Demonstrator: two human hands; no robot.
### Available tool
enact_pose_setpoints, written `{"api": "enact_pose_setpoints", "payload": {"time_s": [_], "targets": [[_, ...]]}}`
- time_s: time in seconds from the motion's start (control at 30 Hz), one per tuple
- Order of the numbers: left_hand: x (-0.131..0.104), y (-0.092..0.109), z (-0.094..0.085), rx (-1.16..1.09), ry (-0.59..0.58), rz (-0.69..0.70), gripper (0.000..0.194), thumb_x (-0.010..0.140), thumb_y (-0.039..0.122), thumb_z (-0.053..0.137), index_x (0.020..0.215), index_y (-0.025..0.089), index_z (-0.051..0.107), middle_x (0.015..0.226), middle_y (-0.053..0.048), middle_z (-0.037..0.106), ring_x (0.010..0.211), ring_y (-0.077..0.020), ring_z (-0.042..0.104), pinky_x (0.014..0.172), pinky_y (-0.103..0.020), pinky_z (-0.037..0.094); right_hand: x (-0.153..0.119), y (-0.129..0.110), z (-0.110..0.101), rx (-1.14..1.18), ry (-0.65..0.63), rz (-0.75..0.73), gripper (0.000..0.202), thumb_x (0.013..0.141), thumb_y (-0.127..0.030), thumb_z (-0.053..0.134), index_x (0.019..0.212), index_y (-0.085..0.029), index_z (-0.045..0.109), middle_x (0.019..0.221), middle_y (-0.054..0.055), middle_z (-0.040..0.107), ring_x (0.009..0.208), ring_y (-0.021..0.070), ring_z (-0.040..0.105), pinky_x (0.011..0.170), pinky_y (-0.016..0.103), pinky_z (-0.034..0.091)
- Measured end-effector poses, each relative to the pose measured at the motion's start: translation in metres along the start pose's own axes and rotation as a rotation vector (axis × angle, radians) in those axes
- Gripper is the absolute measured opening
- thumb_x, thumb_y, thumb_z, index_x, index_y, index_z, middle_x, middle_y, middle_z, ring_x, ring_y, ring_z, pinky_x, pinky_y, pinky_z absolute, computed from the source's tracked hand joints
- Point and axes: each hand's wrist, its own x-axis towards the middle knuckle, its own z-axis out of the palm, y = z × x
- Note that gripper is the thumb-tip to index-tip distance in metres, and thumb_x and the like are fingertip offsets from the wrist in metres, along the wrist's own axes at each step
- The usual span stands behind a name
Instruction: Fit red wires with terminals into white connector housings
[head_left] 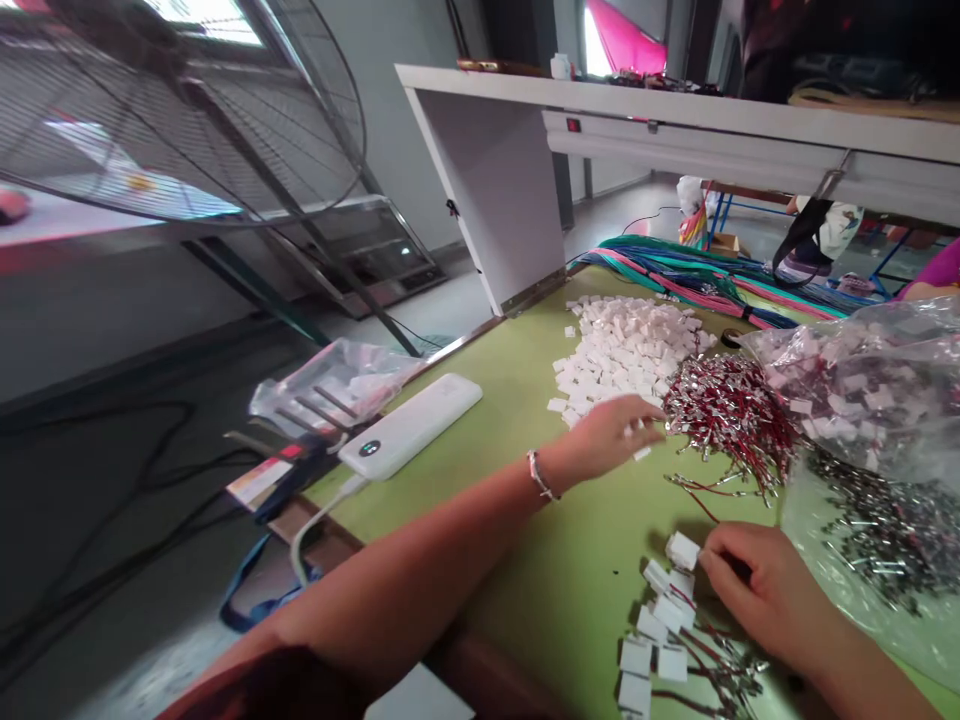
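Observation:
My left hand point(611, 435), with a bracelet at the wrist, reaches over the green table between a heap of white plastic connector housings point(626, 345) and a pile of short red wires with metal terminals point(727, 410). Its fingers look somewhat apart and slightly blurred, with small white bits showing among them. Lower right, my right hand point(772, 590) is closed, thumb and forefinger pinching a white connector housing point(682, 551). Just below lies a group of white housings with wires attached point(660, 630). A few loose red wires point(712, 490) lie between the hands.
A clear plastic bag point(885, 400) of housings and dark terminal wires point(892, 530) lies at right. Bundled coloured cables point(675, 270) stretch along the back. A white power bank point(412, 425) with a cable sits near the left edge. A large fan point(180, 100) stands beyond.

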Motion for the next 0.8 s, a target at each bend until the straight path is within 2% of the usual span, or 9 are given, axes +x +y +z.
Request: {"api": "enact_pose_setpoints", "payload": {"time_s": [0.07,0.13,0.2,0.27,0.37,0.5,0.67,0.73,0.8], "targets": [[0.003,-0.010,-0.009,0.207,0.064,-0.010,0.017,0.092,0.022,0.053,0.096,0.017,0.069,0.090,-0.006,0.066,0.085,-0.0180,0.058,0.082,-0.035,0.048,0.000,0.004,0.000,-0.019,-0.008,-0.040,0.027,0.091,-0.026,0.046,0.067,-0.021,0.056,0.061,-0.001,0.059,0.057,0.0121,0.055,0.055,0.024,0.037],[0.004,-0.015,-0.010,0.313,-0.038,0.076,0.018,0.092,0.018,0.052,0.097,0.017,0.069,0.092,-0.007,0.065,0.089,-0.0189,0.057,0.085,-0.035,0.047,0.002,0.015,-0.001,-0.087,0.102,-0.025,0.026,0.092,-0.027,0.044,0.071,-0.021,0.058,0.064,0.000,0.061,0.059,0.0132,0.056,0.057,0.025,0.039],[0.003,-0.015,-0.007,0.390,-0.147,0.150,0.016,0.090,0.021,0.059,0.100,0.017,0.069,0.095,-0.007,0.063,0.092,-0.0202,0.056,0.085,-0.035,0.047,0.006,0.026,-0.001,-0.185,0.235,0.022,0.025,0.093,-0.028,0.044,0.075,-0.020,0.060,0.068,0.001,0.063,0.061,0.0142,0.057,0.059,0.027,0.040],[0.002,-0.013,0.000,0.475,-0.203,0.149,0.017,0.086,0.027,0.067,0.098,0.016,0.071,0.096,-0.008,0.062,0.092,-0.0218,0.054,0.082,-0.034,0.047,0.010,0.034,0.001,-0.291,0.280,0.048,0.022,0.093,-0.029,0.046,0.079,-0.021,0.061,0.074,0.002,0.064,0.065,0.0156,0.059,0.061,0.027,0.041],[0.001,-0.012,0.011,0.537,-0.206,0.122,0.013,0.087,0.025,0.065,0.092,0.014,0.071,0.096,-0.009,0.061,0.093,-0.0223,0.054,0.083,-0.034,0.046,0.017,0.034,0.010,-0.486,0.209,0.090,0.019,0.093,-0.031,0.049,0.084,-0.021,0.063,0.084,0.004,0.066,0.071,0.0178,0.061,0.060,0.028,0.040],[0.000,-0.016,0.021,0.567,-0.266,0.165,0.018,0.089,0.006,0.051,0.089,0.013,0.068,0.090,-0.008,0.062,0.089,-0.0201,0.055,0.083,-0.033,0.046,0.025,0.023,0.019,-0.675,0.075,0.177,0.017,0.093,-0.022,0.050,0.082,-0.020,0.063,0.087,0.006,0.066,0.076,0.0194,0.063,0.060,0.028,0.038],[-0.002,-0.013,0.017,0.404,-0.215,0.200,0.021,0.086,0.010,0.060,0.106,0.015,0.065,0.105,-0.008,0.062,0.098,-0.0194,0.055,0.088,-0.032,0.045,0.024,0.024,0.010,-0.523,0.020,0.216,0.016,0.094,-0.020,0.047,0.086,-0.020,0.060,0.088,0.006,0.069,0.076,0.0205,0.064,0.061,0.029,0.038],[-0.002,-0.009,0.011,0.364,-0.172,0.156,0.022,0.085,0.013,0.063,0.107,0.015,0.065,0.105,-0.008,0.061,0.098,-0.0194,0.055,0.087,-0.032,0.045,0.022,0.028,0.004,-0.409,0.024,0.250,0.016,0.095,-0.022,0.045,0.087,-0.020,0.059,0.082,0.004,0.070,0.071,0.0207,0.064,0.059,0.029,0.037],[0.000,-0.006,0.004,0.386,-0.116,0.076,0.014,0.089,0.017,0.058,0.100,0.014,0.067,0.097,-0.008,0.062,0.093,-0.0198,0.056,0.084,-0.033,0.045,0.021,0.032,0.001,-0.294,0.051,0.271,0.016,0.095,-0.026,0.044,0.087,-0.020,0.057,0.074,0.003,0.069,0.065,0.0199,0.063,0.057,0.029,0.037]]}}
